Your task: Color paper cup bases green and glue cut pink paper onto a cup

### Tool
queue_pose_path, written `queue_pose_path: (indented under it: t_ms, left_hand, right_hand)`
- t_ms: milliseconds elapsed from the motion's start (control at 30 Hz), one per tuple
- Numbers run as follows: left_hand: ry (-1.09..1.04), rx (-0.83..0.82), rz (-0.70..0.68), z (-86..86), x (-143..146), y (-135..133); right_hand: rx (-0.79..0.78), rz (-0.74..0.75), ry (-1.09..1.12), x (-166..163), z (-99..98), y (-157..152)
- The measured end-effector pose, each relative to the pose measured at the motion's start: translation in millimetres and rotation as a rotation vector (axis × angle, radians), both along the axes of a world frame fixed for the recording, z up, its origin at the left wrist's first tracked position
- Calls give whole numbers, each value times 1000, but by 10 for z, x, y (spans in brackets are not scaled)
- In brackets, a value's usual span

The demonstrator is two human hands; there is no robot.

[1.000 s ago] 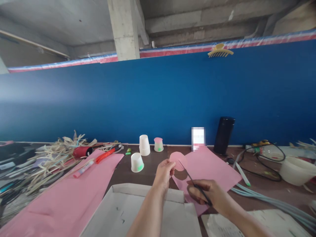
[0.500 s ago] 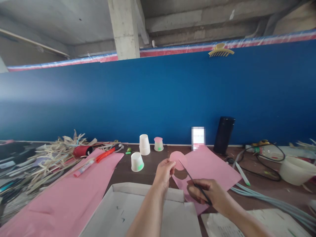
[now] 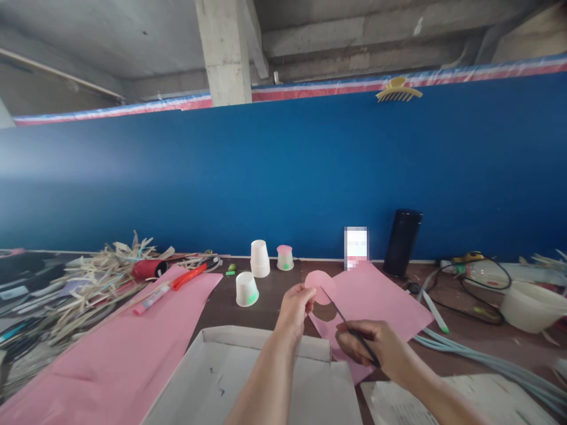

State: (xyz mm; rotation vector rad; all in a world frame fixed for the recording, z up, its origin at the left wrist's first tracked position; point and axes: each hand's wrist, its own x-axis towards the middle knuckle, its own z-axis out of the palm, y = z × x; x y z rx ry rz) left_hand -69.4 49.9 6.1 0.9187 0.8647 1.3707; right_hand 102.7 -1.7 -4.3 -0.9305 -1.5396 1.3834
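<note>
My left hand (image 3: 296,306) pinches the lower edge of a pink paper disc (image 3: 322,281) between thumb and fingers. In my right hand (image 3: 367,345) is a slim black pointed tool (image 3: 340,311); its tip touches or overlaps the disc's middle, and I cannot make out its exact kind. Behind and below both hands lies a pink paper sheet (image 3: 376,295) with a round cut-out in its near left edge. Left of my hands stand an upturned white paper cup (image 3: 246,290), stacked white cups (image 3: 260,260) and a cup topped with pink paper (image 3: 285,258).
An open white cardboard box (image 3: 221,378) sits right before me. More pink paper (image 3: 115,354) spreads at left, bearing red-handled pliers (image 3: 189,277) and a glue tube (image 3: 150,300). A black cylinder (image 3: 402,242), a green-tipped marker (image 3: 436,311), cables (image 3: 482,357) and a white tub (image 3: 531,307) are at right.
</note>
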Motion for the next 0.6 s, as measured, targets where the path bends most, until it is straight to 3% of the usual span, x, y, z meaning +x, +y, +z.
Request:
queue_pose_path:
  t_ms: [600]
  left_hand:
    - [-36,-55,24,-26,15,22]
  right_hand:
    - [-14,-3,8,-25,18,-27]
